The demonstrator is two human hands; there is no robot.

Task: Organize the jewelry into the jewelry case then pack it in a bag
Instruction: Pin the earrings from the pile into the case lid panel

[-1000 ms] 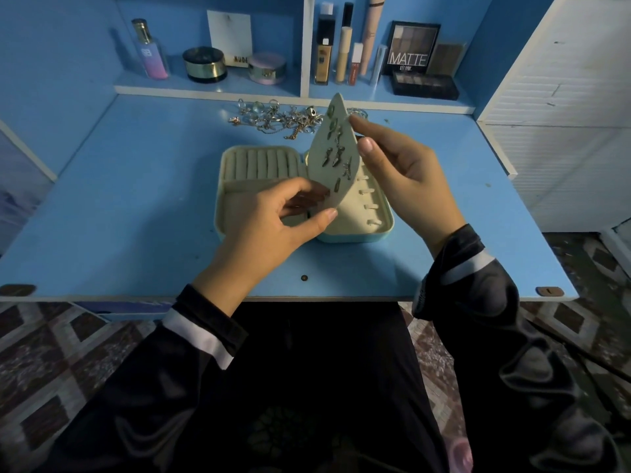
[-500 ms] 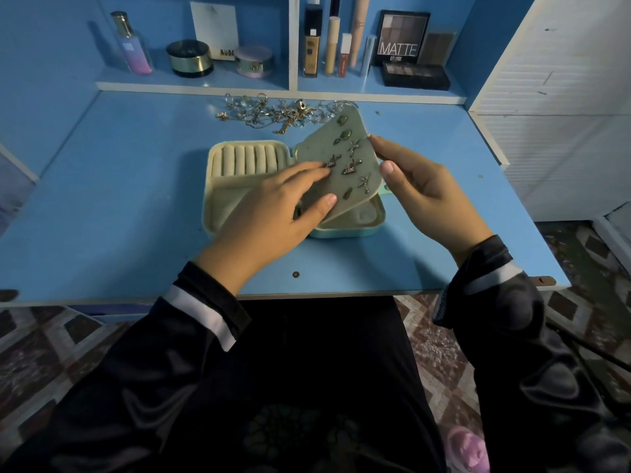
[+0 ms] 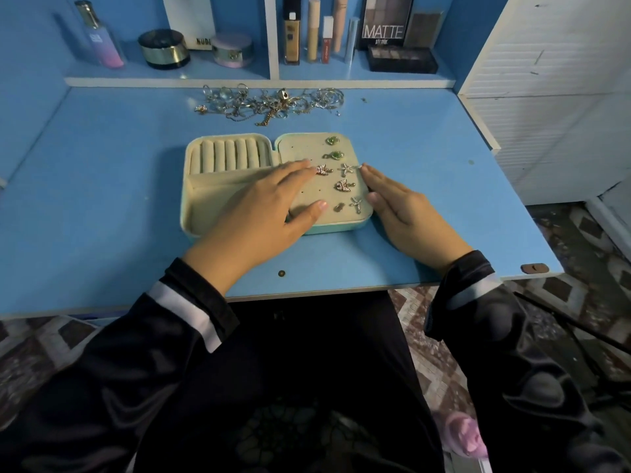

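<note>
An open mint jewelry case [image 3: 187, 213] lies on the blue desk [image 3: 102, 186]. Its left half has beige ring rolls [image 3: 232, 155]. A beige earring panel [image 3: 307, 148] with several earrings [image 3: 343, 185] pinned in it lies flat over the right half. My left hand [image 3: 263, 206] presses flat on the panel's left part with straight fingers. My right hand [image 3: 399, 206] rests against the panel's right edge, fingers straight. A tangled pile of loose jewelry [image 3: 273, 104] lies at the back of the desk, apart from both hands.
A shelf [image 3: 239, 78] behind the desk holds a perfume bottle [image 3: 99, 35], round jars [image 3: 164, 49], makeup tubes [image 3: 312, 29] and palettes [image 3: 403, 58]. A white cabinet [image 3: 546, 97] stands at the right. My dark sleeves and lap fill the foreground.
The earring panel, held upright a second ago, has been lowered flat onto the right half of the case. Both hands went from gripping it to lying straight-fingered on and beside it.
</note>
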